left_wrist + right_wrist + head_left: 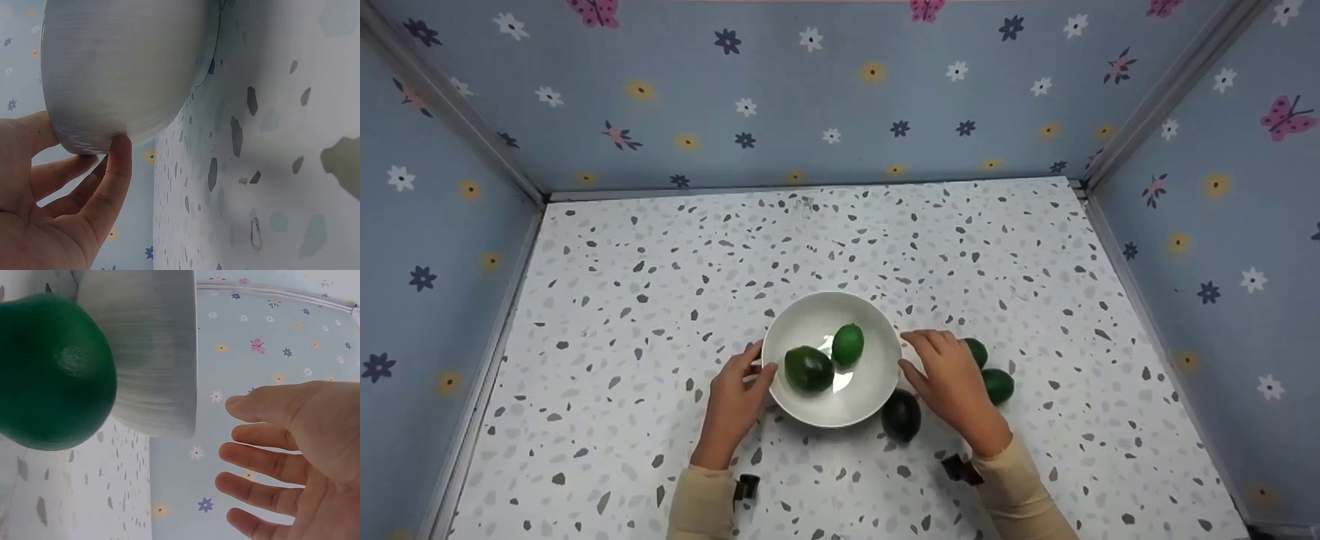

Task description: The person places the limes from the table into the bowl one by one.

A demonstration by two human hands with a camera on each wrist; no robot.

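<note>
A white bowl (877, 382) stands on the speckled table, holding a dark green avocado (809, 370) and a smaller bright green lime (847, 345). My left hand (739, 397) grips the bowl's left side, the thumb at the rim and the fingers against the outer wall (129, 73). At the bowl's right, my right hand (952, 379) is spread with nothing in it; its fingertips (236, 405) stand just off the rim in the right wrist view. A dark avocado (901, 416) lies against the bowl's lower right, below that hand.
Two green fruits (998, 386) lie just right of my right hand, one partly hidden behind it. The speckled table (660, 300) is bounded by blue flowered panels (810, 112) at the back and both sides.
</note>
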